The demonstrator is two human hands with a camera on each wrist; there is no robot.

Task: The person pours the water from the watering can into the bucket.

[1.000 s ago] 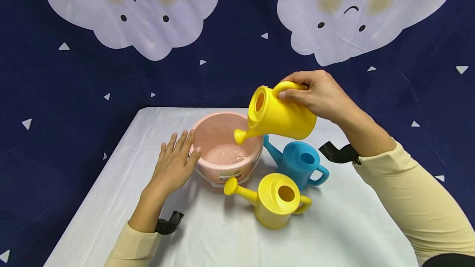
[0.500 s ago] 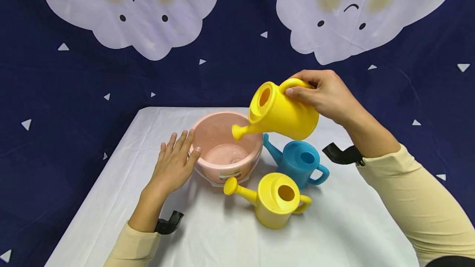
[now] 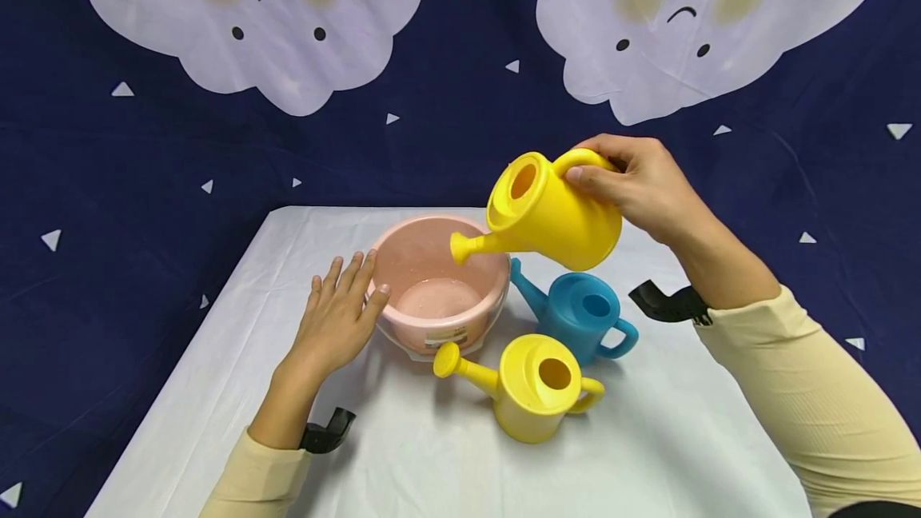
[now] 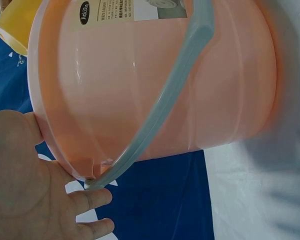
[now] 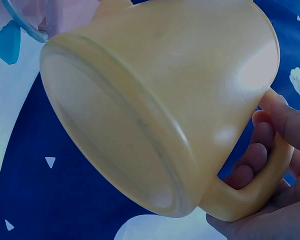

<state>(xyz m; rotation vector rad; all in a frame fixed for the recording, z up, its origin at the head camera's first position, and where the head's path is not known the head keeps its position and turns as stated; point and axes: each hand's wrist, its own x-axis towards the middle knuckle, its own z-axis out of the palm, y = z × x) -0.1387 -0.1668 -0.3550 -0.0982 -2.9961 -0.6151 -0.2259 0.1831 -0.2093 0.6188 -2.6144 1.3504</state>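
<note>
My right hand grips the handle of a yellow watering can, raised and tipped with its spout over a pink bucket. In the right wrist view the can's base faces the camera and curled fingers wrap the handle. My left hand lies with fingers spread against the bucket's left rim. From the left wrist, its palm shows beside the rim, near where the bucket's grey handle joins. A little clear water covers the bucket's floor.
A second yellow watering can stands in front of the bucket, its spout pointing left. Behind it is a blue watering can, close to the bucket's right side. A white cloth covers the table; a dark blue cloud-print backdrop hangs behind.
My right hand has shifted slightly right and up, tipping the can further. Ripples in the bucket's water have calmed. The left hand stays in place.
</note>
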